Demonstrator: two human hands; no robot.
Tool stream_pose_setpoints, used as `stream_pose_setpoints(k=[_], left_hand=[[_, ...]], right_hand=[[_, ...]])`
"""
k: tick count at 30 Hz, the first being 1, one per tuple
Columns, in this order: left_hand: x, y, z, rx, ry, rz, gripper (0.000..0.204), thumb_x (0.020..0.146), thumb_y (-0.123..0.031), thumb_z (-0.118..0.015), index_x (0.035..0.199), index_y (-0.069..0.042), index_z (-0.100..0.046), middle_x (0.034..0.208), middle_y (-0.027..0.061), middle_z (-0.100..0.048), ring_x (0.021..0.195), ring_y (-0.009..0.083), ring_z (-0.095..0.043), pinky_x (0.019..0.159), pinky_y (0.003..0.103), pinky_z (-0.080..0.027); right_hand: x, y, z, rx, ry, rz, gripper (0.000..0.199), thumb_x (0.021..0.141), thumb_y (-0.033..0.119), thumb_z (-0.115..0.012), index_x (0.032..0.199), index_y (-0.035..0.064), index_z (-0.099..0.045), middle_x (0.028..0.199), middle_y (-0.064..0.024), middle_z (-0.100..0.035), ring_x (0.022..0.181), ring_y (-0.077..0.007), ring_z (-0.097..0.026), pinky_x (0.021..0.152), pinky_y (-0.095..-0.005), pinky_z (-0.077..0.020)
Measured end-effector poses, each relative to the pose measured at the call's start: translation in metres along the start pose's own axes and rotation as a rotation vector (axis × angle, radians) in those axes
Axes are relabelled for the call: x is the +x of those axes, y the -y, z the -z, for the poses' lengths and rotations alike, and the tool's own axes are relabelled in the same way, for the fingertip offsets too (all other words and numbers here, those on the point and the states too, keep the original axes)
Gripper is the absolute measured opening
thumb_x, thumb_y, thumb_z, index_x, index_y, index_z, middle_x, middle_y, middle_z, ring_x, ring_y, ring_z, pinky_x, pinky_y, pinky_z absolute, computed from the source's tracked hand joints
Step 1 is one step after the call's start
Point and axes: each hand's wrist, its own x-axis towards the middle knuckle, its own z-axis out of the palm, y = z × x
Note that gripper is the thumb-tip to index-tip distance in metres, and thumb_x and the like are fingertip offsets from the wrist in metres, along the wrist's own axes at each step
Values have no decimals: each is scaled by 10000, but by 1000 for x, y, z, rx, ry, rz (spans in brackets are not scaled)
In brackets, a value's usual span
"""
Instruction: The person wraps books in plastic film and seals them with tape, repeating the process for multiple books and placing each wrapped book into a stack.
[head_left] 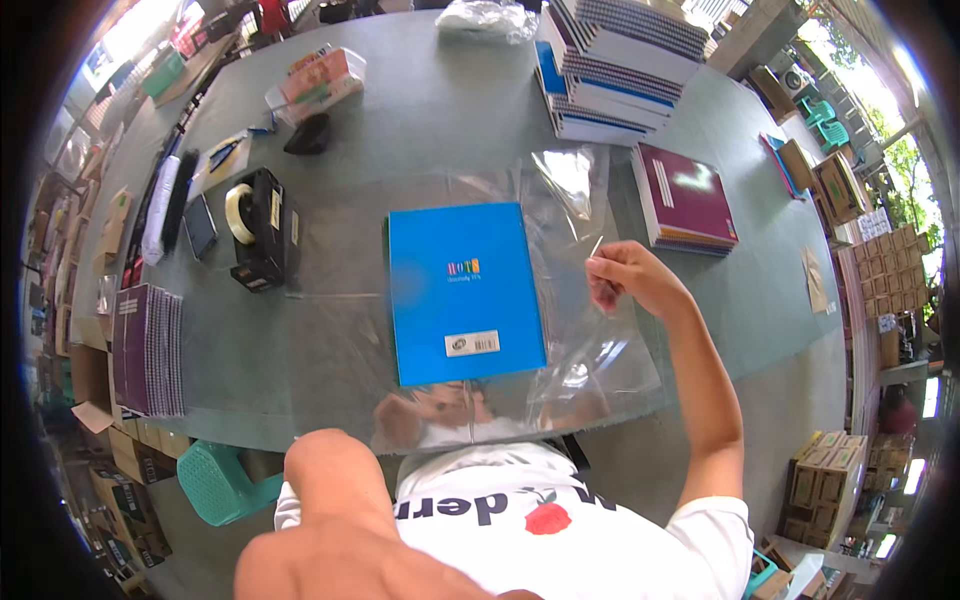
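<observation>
A blue notebook with a white label near its lower edge lies on a clear plastic sheet in the middle of the table. To the notebook's right, over the sheet, my right hand has thumb and fingers pinched together. A thin pale strip sticks up from those fingertips; its kind is too small to tell. My left arm is bent, its elbow toward the table's near edge. Very close at the lower edge is my left hand, with its fingers hidden.
A black tape dispenser and phone are on the left. Purple spiral notebooks stand at the near left corner. Maroon notebooks and a tall notebook stack rise at right. A green stool is below.
</observation>
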Motion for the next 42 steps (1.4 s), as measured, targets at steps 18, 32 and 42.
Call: stream_pose_setpoints(k=[18,32,42], left_hand=[[-53,49,266,1814,-559,147,590,815,-416,-631,1261,-77,-447,1272,244,-427,1188,387,-393,971,446,-348],[12,82,296,2036,171,307,515,722,-173,-708,1194,-58,-539,1182,160,-547,1134,357,-475,932,414,-410],[32,91,321,2051,454,857,649,584,-150,-780,1192,-70,-565,1005,131,-608,940,295,-556,787,380,-495]], right_hand=[[72,42,-112,-446,317,-122,245,886,171,-496,739,-13,-564,635,-79,-607,526,-128,-594,491,-252,-502],[104,-31,-181,-884,27,47,227,809,210,-532,836,-3,-605,833,-221,-643,782,-357,-637,701,-435,-519],[-2,2,-118,-745,304,43,325,803,248,-667,998,9,-566,768,-127,-654,734,-254,-653,662,-349,-518]])
